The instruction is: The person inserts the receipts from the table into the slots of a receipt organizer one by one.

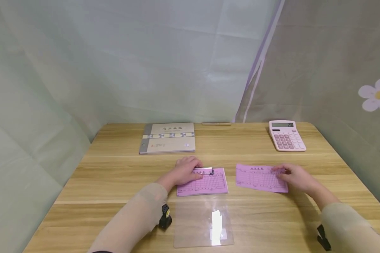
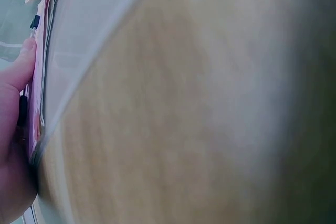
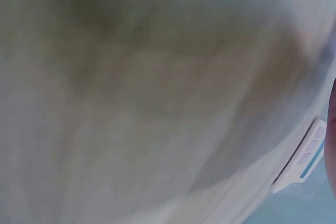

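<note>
A clear clipboard (image 1: 196,221) lies on the table with a stack of pink printed forms (image 1: 209,186) under its metal clip (image 1: 205,171). My left hand (image 1: 186,172) holds the clipboard's top left part, the thumb below the clip and the fingers above it. In the left wrist view, that thumb (image 2: 23,66) lies along the clip, beside the stack's edge. To the right, my right hand (image 1: 294,177) pinches the right end of a loose pink form (image 1: 256,178), apart from the stack. The right wrist view shows only a finger's edge and blurred tabletop.
A grey-beige account book (image 1: 171,138) lies at the back left. Behind the clipboard, a pen (image 1: 216,123) rests along the table's back edge. A pink calculator (image 1: 286,136) sits at the back right. Curtains (image 1: 164,63) hang behind the wooden table (image 1: 114,182).
</note>
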Available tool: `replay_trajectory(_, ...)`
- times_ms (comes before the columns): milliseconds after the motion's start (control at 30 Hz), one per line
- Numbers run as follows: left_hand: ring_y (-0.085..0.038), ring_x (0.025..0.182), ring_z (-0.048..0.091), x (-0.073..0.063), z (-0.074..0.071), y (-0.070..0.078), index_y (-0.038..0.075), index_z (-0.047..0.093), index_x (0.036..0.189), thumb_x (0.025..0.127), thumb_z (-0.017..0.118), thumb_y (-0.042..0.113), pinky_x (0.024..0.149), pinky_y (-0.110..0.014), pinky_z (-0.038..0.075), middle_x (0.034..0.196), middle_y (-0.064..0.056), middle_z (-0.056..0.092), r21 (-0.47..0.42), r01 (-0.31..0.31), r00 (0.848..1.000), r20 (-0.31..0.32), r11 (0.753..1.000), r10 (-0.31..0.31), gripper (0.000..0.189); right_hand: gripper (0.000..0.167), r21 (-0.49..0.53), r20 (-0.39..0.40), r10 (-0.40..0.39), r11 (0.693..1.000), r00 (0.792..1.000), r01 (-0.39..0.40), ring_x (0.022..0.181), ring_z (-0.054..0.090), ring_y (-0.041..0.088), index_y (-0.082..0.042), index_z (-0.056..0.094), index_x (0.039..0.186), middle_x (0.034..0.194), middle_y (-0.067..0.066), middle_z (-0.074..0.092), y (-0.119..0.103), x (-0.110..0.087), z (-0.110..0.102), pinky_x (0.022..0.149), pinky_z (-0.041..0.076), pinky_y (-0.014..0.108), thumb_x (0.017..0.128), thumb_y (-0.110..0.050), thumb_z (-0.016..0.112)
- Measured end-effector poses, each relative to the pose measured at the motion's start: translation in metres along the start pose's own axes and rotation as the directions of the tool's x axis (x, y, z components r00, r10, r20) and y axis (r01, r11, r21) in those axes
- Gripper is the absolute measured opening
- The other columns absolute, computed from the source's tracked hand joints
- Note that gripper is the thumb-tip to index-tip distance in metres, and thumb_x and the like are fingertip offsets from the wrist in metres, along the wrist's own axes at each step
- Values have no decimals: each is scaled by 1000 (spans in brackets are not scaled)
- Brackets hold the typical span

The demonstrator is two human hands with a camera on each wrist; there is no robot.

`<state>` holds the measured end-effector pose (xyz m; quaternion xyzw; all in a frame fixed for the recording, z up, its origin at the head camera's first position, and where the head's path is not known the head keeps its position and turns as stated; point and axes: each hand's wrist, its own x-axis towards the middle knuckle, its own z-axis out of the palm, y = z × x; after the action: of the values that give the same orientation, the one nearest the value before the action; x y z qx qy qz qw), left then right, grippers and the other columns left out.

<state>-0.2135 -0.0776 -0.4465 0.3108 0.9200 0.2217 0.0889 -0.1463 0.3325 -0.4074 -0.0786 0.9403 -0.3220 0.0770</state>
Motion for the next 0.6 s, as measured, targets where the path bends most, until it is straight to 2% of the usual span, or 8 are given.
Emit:
replay_trajectory(300, -17, 106, 42, -1, 0, 1, 19, 56, 114, 86, 64, 43, 92, -39, 28, 115, 5, 52, -2, 1, 1000, 3, 1000, -1, 38, 31, 99, -2, -18, 995, 1000, 18, 95, 51, 18, -6, 61, 120, 115, 13, 60, -18, 3, -13, 78, 43, 28, 92, -21, 60)
replay_trajectory(467, -18, 107, 43, -1, -1, 2, 19, 55, 115, 86, 64, 42, 91, -39, 28, 115, 5, 52, -2, 1, 1000, 4, 1000, -1, 38, 33, 145, -10, -49, 988, 999, 50, 90, 53, 14, -5, 61, 120, 112, 13, 60, -27, 5, -17, 76, 43, 25, 91, -21, 61)
replay_trajectory(600, -18, 106, 43, -1, -2, 2, 19, 56, 115, 86, 64, 43, 91, -39, 29, 114, 4, 53, -9, -7, 1000, 1, 1000, 7, 39, 31, 169, 24, -60, 984, 998, 55, 93, 54, 17, -9, 63, 117, 114, 11, 60, -30, 8, -11, 77, 44, 26, 90, -23, 63)
